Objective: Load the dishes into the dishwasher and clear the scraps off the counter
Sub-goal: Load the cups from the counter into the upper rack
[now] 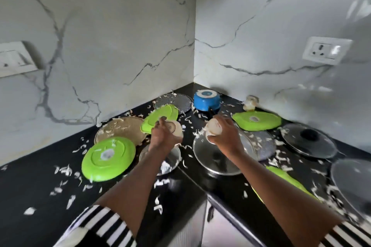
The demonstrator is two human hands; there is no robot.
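Black counter (30, 186) fills an inside corner between two white, grey-veined walls.

Head view:
- The left hand (162, 136) is raised above the counter, fingers curled round a small cream bowl (177, 128) whose base faces the camera.
- The right hand (224, 136) is raised at about the same height and grips a second cream bowl (213, 127). The hands are apart and do not touch.
- White scraps (64, 170) lie scattered over most of the counter and on several dishes.
- A round green plate (108, 158) lies upside down at the left. Behind it is a brownish plate (120, 130).
- A squarish green plate (160, 116) sits tilted just behind the left hand. Another green plate (257, 120) lies to the right.
- A blue pot (206, 100) stands upside down in the corner.
- A glass lid (216, 158) lies below the right hand. A dark-knobbed glass lid (309, 140) lies further right.
- A wall socket (327, 50) is mounted on the right wall.
- Both sleeves are striped black and white.
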